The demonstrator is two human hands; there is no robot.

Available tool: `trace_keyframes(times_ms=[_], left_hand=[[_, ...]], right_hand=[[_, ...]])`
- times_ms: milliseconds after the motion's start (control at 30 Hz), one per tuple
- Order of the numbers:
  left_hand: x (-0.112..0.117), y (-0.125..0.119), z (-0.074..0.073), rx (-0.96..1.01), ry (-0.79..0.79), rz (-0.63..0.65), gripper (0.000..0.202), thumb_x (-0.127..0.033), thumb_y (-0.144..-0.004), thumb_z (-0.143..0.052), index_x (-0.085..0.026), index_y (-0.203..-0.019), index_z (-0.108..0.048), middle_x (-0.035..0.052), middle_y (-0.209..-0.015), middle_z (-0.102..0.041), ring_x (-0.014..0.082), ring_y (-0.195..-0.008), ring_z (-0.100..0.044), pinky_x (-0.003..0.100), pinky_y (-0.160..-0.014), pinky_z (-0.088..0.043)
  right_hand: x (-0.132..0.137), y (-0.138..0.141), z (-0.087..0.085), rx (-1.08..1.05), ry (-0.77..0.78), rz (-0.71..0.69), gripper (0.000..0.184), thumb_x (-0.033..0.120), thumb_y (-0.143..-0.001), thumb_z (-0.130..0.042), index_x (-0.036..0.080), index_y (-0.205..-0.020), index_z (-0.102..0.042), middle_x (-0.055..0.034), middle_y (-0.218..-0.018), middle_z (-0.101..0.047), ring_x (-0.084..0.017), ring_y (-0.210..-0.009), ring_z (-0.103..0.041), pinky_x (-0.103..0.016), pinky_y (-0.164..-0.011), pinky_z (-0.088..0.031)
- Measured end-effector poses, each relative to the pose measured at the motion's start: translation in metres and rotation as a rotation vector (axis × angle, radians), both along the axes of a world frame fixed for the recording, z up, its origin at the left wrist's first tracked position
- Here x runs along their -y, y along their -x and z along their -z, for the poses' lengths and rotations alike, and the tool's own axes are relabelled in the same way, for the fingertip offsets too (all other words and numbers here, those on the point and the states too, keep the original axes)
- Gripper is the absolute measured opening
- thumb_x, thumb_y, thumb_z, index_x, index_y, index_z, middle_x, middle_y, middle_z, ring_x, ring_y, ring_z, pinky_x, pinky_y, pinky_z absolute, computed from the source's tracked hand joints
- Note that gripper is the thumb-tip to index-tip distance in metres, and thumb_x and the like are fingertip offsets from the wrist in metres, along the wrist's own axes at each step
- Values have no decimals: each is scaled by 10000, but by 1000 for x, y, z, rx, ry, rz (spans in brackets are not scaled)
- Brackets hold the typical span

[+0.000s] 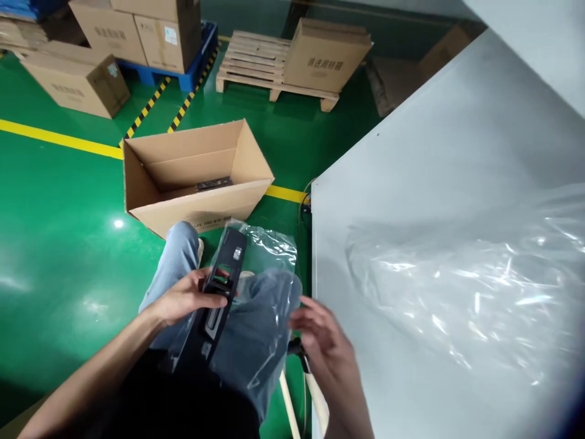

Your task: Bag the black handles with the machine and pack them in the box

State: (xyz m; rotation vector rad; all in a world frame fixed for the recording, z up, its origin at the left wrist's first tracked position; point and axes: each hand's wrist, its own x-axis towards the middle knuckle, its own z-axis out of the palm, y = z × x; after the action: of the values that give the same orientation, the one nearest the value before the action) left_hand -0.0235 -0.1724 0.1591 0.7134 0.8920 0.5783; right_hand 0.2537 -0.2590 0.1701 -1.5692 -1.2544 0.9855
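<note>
My left hand (189, 297) is closed round a long black plastic part (218, 292) that lies inside a clear plastic bag (269, 256) over my lap. A white label sits near the part's far end. My right hand (322, 341) hovers beside the bag's right edge, blurred, fingers apart and touching nothing I can make out. An open cardboard box (196, 177) stands on the green floor just ahead of my knees, with one dark part (214, 183) lying in it.
A white table (434, 201) fills the right side, with a heap of clear plastic bags (479, 286) on it. Behind are stacked cardboard boxes (137, 30) on a blue pallet, a loose box (75, 76), and a wooden pallet (260, 64) bearing a box.
</note>
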Motion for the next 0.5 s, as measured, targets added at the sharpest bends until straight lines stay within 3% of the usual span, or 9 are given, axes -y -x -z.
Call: trace_keyframes(times_ms=[67,100,200,300,400,500], left_hand=[[-1,2,-3,-65,-89,86,501,-287,-748,-889,-167,-1193,-692,58,-1032,-764,203,-901,-677,300,-818,-535],[-2,2,-6,-98,-139,144,520,-292,-760,-874,-174,-1230,-686,46,-1030,-754,202,-898,-667,295,-809,-527],[-1,1,-20,-226,-326,330,498,-305,-800,-825,-190,-1263,-681,36,-1051,-735,220,-914,-658,295,-794,-516],[0,-1,-33,-407,-554,431,370,-305,-844,-765,-213,-1196,-702,35,-976,-738,240,-856,-667,307,-759,-494],[1,0,-40,-614,-775,467,365,-300,-852,-742,-237,-1208,-690,33,-856,-721,262,-783,-670,321,-721,-467],[1,-1,-47,-778,-936,540,332,-236,-857,-693,-235,-1189,-692,60,-829,-736,278,-745,-685,334,-709,-453]], right_hand=[[-11,3,-16,280,-182,177,360,433,-940,-744,291,-1267,-694,-77,-1085,-736,-234,-945,-734,-368,-805,-624],[-18,8,-27,419,-266,187,326,382,-944,-751,301,-1257,-706,-79,-1124,-726,-242,-1010,-721,-384,-866,-618],[-47,24,-65,747,-489,-98,314,282,-961,-732,318,-1273,-725,-91,-1238,-718,-292,-1191,-664,-478,-1038,-570],[-74,35,-96,922,-554,-387,283,186,-979,-671,286,-1233,-745,-95,-1358,-706,-330,-1353,-579,-560,-1114,-519],[-89,36,-114,946,-538,-586,238,75,-966,-607,251,-1016,-759,-60,-1159,-775,-295,-1290,-623,-569,-1157,-480],[-94,34,-125,926,-505,-677,274,54,-972,-550,260,-911,-720,-8,-890,-749,-231,-1024,-688,-544,-1177,-449]])
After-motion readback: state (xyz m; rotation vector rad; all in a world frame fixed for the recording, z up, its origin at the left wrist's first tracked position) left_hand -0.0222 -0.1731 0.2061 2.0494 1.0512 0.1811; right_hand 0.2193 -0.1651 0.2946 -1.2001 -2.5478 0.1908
